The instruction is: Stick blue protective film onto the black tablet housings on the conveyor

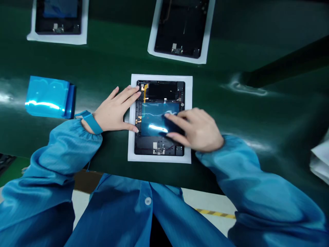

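Note:
A black device housing (146, 145) with exposed circuit parts lies on a white sheet (159, 159) in front of me. A shiny blue film (154, 120) covers the middle of the housing. My left hand (115, 109) lies with fingers spread, its fingertips on the housing's left edge, holding nothing. My right hand (196, 128) is over the right side of the film, slightly blurred, with its index finger and thumb apart and fingertips at the film's surface.
A stack of shiny blue films (47, 96) lies on the green table (108, 61) at the left. Two more housings, one at the back left (59, 31) and one at the back centre (180, 31), rest on white sheets. A dark bar (288, 63) reaches in at right.

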Motion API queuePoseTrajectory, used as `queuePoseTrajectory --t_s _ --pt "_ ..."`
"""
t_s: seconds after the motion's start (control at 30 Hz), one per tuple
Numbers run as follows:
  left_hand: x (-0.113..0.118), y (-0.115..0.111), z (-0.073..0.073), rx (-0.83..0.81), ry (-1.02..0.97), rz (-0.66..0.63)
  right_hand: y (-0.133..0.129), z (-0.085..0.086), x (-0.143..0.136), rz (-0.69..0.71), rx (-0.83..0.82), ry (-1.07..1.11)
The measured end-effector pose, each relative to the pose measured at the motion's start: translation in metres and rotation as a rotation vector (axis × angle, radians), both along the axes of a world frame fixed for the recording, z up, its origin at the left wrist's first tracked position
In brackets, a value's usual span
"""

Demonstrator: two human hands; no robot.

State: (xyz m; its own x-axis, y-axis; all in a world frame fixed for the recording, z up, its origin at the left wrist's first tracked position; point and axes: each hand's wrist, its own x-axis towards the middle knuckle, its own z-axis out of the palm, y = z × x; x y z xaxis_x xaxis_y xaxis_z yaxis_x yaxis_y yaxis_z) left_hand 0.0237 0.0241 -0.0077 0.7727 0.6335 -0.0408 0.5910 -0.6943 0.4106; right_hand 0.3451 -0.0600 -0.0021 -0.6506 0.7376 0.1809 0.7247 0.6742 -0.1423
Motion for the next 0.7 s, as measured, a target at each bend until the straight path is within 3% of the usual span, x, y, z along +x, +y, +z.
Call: queuePoseTrajectory --t_s 0.1,0.27,0.4,0.47,0.6,0.7 --pt "-0.001 0.001 0.001 0.012 0.031 -0.008 0.016 -0.005 0.020 -0.092 -0.025 -0.069" --pt "-0.001 -0.002 0.006 -0.006 0.060 0.011 0.001 0.003 0.025 0.092 -0.012 -0.098" --pt "0.005 0.000 0.023 -0.044 0.101 0.042 -0.022 0.015 0.034 0.193 -0.037 0.085" --pt "0.016 0.007 0.034 -0.054 0.118 0.076 -0.029 0.019 0.039 0.029 -0.096 0.260" --pt "0.059 0.031 0.043 0.064 0.083 0.259 -0.039 0.019 0.038 -0.544 -0.263 0.501" --pt "0.089 0.051 0.032 0.166 0.145 0.320 -0.046 0.013 0.026 -0.673 -0.420 0.519"
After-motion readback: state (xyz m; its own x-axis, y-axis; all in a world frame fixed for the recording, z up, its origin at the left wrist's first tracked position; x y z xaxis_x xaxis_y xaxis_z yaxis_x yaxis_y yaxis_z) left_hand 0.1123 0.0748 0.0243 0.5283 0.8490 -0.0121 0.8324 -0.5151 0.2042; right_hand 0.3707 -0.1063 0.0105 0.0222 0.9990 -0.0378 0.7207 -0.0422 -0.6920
